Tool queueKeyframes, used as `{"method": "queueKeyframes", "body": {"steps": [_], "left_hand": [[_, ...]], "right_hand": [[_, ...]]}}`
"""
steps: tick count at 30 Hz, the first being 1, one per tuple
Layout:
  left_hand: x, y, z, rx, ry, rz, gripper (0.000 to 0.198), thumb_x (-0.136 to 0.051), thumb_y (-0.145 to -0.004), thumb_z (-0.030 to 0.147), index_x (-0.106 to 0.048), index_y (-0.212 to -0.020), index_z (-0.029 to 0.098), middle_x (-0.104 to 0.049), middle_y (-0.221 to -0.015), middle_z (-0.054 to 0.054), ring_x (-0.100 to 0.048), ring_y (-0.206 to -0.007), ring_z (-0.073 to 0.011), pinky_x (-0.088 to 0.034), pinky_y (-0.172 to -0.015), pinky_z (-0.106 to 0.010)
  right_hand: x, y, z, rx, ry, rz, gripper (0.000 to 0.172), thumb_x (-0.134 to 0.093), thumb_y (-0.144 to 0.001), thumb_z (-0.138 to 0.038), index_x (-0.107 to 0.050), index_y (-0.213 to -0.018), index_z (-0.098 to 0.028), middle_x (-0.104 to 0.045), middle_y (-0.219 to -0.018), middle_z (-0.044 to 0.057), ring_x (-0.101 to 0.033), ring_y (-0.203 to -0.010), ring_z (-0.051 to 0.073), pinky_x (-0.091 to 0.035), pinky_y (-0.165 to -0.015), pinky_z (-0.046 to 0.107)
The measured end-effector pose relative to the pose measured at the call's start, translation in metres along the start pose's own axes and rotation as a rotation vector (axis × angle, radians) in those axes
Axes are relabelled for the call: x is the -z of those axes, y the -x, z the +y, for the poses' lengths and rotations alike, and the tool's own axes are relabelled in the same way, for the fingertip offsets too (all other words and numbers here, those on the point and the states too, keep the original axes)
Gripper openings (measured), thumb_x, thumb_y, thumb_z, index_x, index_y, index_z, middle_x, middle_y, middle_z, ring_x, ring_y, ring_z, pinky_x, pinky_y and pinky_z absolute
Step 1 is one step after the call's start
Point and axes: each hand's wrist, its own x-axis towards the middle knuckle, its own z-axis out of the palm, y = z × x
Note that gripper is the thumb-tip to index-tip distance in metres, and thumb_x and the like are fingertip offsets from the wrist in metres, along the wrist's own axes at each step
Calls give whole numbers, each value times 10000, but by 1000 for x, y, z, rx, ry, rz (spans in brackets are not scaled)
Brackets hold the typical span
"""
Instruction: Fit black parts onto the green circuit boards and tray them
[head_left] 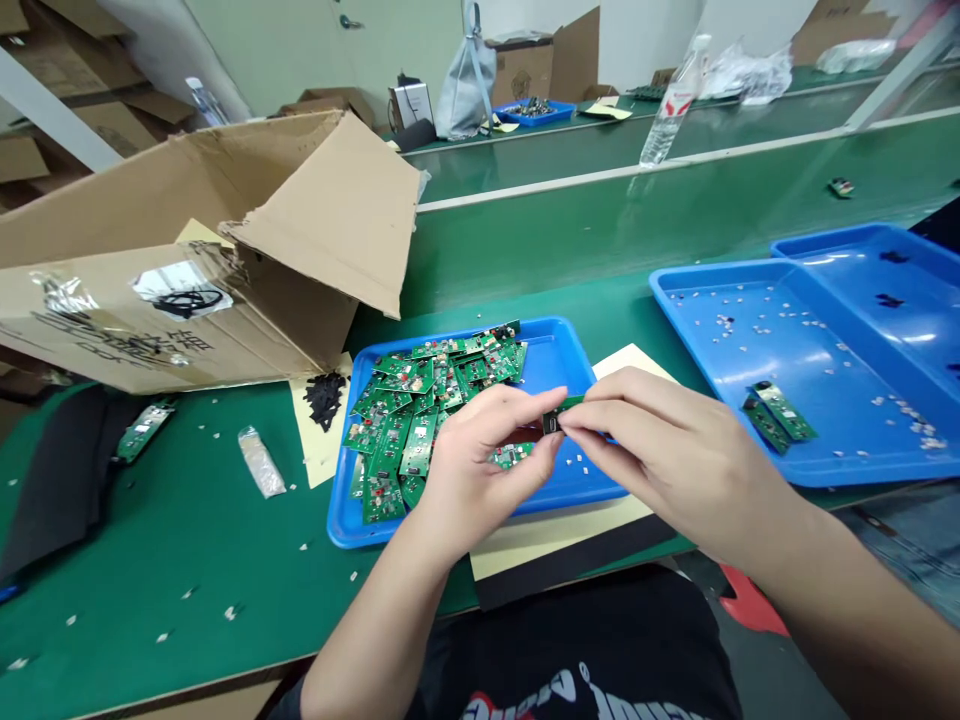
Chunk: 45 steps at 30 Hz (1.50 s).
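Note:
Both hands meet over the right part of a blue tray [349, 520] that holds a heap of green circuit boards [420, 410]. My left hand [484, 470] pinches a small green circuit board with a black part [552, 422] at its end, between thumb and forefinger. From the other side my right hand [660, 450] holds the same board, fingertips and thumb pressed together at the black part. The fingers cover most of this board. Below the hands, another board and a few small white bits lie in the tray.
A large open cardboard box [150, 340] stands at the left. Black strips [325, 400] lie on yellow paper beside the tray. Another blue tray [750, 300] at the right holds two boards and white bits. A water bottle [671, 105] stands on the ledge behind.

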Motion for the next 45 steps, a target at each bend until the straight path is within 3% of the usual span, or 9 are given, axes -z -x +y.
{"method": "queueKeyframes", "body": {"steps": [5,10,14,18,23,28,31,36,45], "left_hand": [[-10,-2,-3,-267,-441,51,273,-579,-858,59,-655,-1114,118,-693,-844,-59,-643,-739,-115,-560,-690,-204],[-19,-13,-13,-350,-572,27,229,-549,-869,74,-650,-1068,127,-709,-852,-81,-675,-750,-159,-571,-711,-240],[-28,-25,-20,-378,-609,-28,237,-515,-881,110,-658,-1060,168,-714,-868,-74,-684,-749,-176,-574,-690,-260],[-44,-36,-19,-366,-494,-135,221,-497,-869,92,-658,-1001,166,-706,-850,-62,-674,-726,-157,-561,-678,-250],[-111,-68,-18,-13,-213,-346,208,-477,-875,108,-653,-980,144,-700,-914,-94,-662,-844,-197,-560,-792,-352],[-207,-93,-25,44,-242,-546,217,-509,-878,104,-682,-1009,96,-720,-1008,-135,-679,-970,-246,-544,-889,-374],[-233,-94,-30,90,-278,-631,321,-515,-869,108,-640,-1163,76,-706,-1036,-177,-684,-964,-307,-570,-811,-422],[-201,-83,-18,113,-232,-593,379,-556,-858,185,-610,-1228,121,-606,-1273,-183,-573,-1183,-323,-506,-966,-441],[-80,-50,-10,365,-124,-305,137,-591,-869,223,-697,-863,135,-736,-848,-70,-667,-758,-172,-532,-684,-272]], "right_hand": [[-7,2,5,18,89,44,181,-499,-913,-57,-635,-805,-108,-661,-835,116,-630,-785,184,-512,-647,301],[-21,7,7,-58,182,96,234,-471,-898,-42,-628,-741,-114,-630,-737,88,-595,-681,169,-491,-598,288],[-25,9,23,-234,229,204,220,-474,-889,-65,-613,-733,-135,-605,-720,64,-573,-650,141,-468,-571,257],[5,27,58,-494,204,459,159,-501,-881,-121,-602,-766,-166,-602,-742,40,-571,-667,136,-474,-595,265],[43,79,73,-748,62,717,106,-553,-902,-257,-626,-939,-191,-593,-700,-15,-522,-505,99,-454,-486,254],[41,124,58,-884,-64,785,138,-661,-837,-311,-668,-936,-215,-621,-659,-11,-552,-464,123,-473,-434,271],[38,141,60,-928,-123,781,127,-702,-807,-345,-688,-920,-287,-633,-651,12,-569,-443,154,-467,-405,290],[25,148,70,-1016,-211,645,165,-703,-795,-426,-675,-895,-299,-665,-685,54,-613,-470,182,-503,-418,299],[-35,81,48,-725,-377,426,164,-611,-867,-338,-673,-924,-197,-666,-743,29,-603,-536,131,-543,-490,252]]}}
